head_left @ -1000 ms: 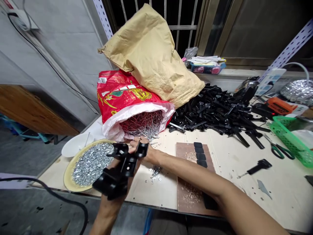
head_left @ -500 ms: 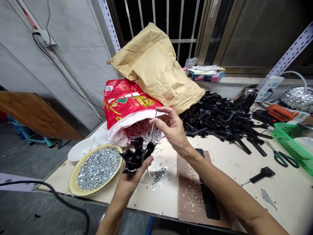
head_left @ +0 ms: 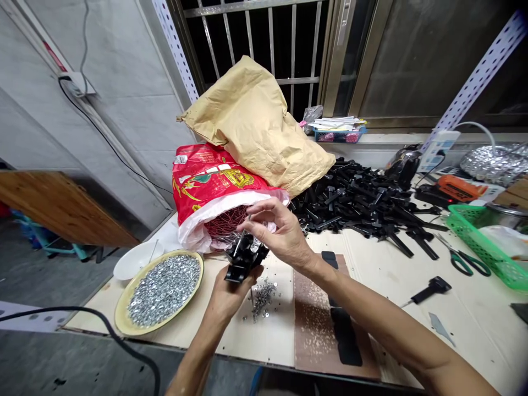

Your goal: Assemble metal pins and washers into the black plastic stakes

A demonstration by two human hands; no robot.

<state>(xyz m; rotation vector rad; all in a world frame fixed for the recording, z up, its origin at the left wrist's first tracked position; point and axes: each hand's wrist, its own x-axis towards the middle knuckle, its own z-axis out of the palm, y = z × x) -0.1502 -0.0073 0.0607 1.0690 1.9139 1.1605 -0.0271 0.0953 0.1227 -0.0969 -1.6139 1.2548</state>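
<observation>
In my left hand [head_left: 233, 294] is a bunch of black plastic parts [head_left: 241, 270], gripped above the table in front of the bag. My right hand [head_left: 282, 234] is just above them, thumb and finger pinching a long thin metal rod [head_left: 240, 242] that slants down to the black parts. Whether its lower end sits inside one is hard to see. Behind the hands, a red bag [head_left: 214, 175] lies with its white mouth toward me, full of red and silver rods [head_left: 226, 224]. Small metal washers [head_left: 264, 297] lie loose below my hands.
A yellow plate of washers [head_left: 124, 325] and a white bowl [head_left: 132, 263] stand left. A tan sack [head_left: 256, 121] rests on the red bag. Right are a brown board [head_left: 305, 330], a heap of black parts [head_left: 350, 198], scissors [head_left: 466, 263] and a green basket [head_left: 474, 234].
My right hand has come from the bag's mouth with a metal rod and now holds it over the black parts, farther left than half a second ago. My left hand has tilted the parts upright.
</observation>
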